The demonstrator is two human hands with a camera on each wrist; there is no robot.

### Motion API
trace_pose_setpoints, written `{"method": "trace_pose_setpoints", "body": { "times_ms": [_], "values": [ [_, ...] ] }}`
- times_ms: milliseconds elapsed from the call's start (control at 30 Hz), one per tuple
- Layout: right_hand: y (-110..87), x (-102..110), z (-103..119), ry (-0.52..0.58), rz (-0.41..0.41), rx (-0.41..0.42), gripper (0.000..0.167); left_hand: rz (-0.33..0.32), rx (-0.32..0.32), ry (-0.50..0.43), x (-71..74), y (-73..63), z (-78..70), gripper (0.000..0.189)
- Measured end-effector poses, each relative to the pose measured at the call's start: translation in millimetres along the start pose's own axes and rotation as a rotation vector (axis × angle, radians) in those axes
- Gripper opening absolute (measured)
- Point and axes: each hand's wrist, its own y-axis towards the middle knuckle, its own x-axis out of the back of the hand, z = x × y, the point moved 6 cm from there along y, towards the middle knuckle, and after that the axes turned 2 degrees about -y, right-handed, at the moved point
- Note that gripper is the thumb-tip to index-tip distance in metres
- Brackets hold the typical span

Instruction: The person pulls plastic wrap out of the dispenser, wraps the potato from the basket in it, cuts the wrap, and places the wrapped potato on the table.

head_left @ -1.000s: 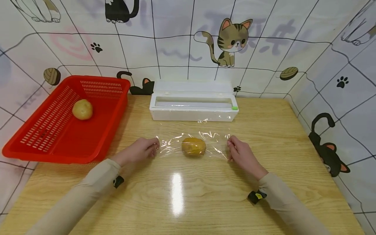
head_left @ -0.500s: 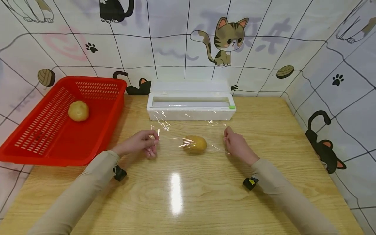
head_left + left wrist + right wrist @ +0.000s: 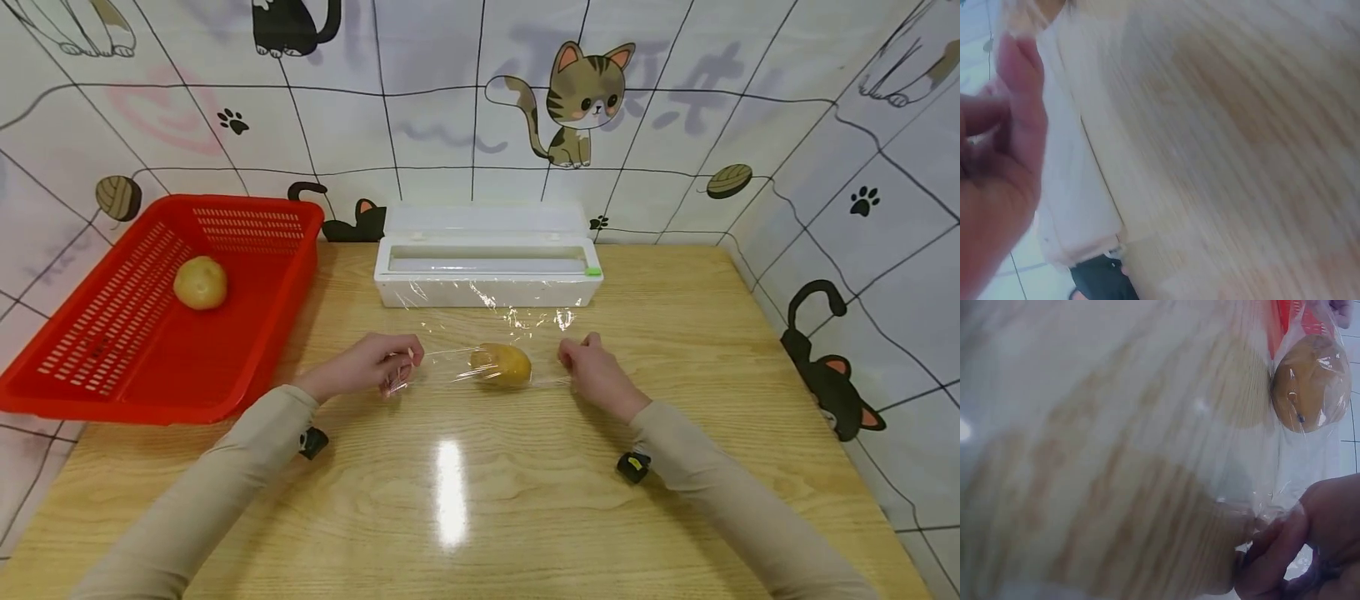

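Observation:
On the wooden table in the head view, a yellow potato (image 3: 512, 367) lies under clear plastic wrap (image 3: 450, 364). My left hand (image 3: 375, 364) pinches the wrap's left end between thumb and fingers. At the opposite end, my right hand (image 3: 600, 375) grips the gathered film. The right wrist view shows the potato (image 3: 1310, 387) enclosed by creased film, which runs down to the fingers of my right hand (image 3: 1291, 550). Curled fingers of my left hand (image 3: 1016, 125) appear at the edge of the left wrist view.
Behind the potato stands a white plastic wrap dispenser (image 3: 487, 292), its lid raised. A red basket (image 3: 247, 367) on the left holds another potato (image 3: 200, 283). Cat-patterned sheeting (image 3: 435, 133) borders the table at the back and right.
Both hands have drawn closer together toward the potato, bringing the wrap's ends inward. The film between them has shifted and bunched, and its far part now shows glinting creases before the dispenser.

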Motion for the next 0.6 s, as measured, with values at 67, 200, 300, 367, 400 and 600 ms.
{"method": "trace_pose_setpoints", "body": {
  "times_ms": [67, 200, 300, 367, 400, 600],
  "values": [
    [-0.9, 0.2, -0.8, 0.018, 0.004, -0.019, 0.021, -0.024, 0.003, 0.060, -1.9, 1.2, -2.2, 0.014],
    [-2.9, 0.0, 1.7, 0.061, 0.023, -0.026, 0.018, -0.073, 0.010, 0.226, -3.8, 3.3, -4.4, 0.016],
    [-5.1, 0.3, 6.1, 0.068, 0.034, -0.012, 0.016, -0.089, 0.006, 0.367, -5.2, 4.1, -5.3, 0.012],
    [-6.6, 0.9, 8.1, 0.063, 0.036, -0.010, 0.015, -0.088, 0.010, 0.431, -6.3, 3.6, -4.2, 0.008],
    [-7.2, 1.2, 8.9, 0.054, 0.035, -0.009, 0.015, -0.088, 0.012, 0.459, -6.7, 3.1, -3.8, 0.007],
    [-8.5, 4.4, 11.7, 0.036, 0.072, -0.027, 0.004, -0.125, 0.048, 0.561, -10.5, -0.4, -0.9, 0.009]
  ]
}}
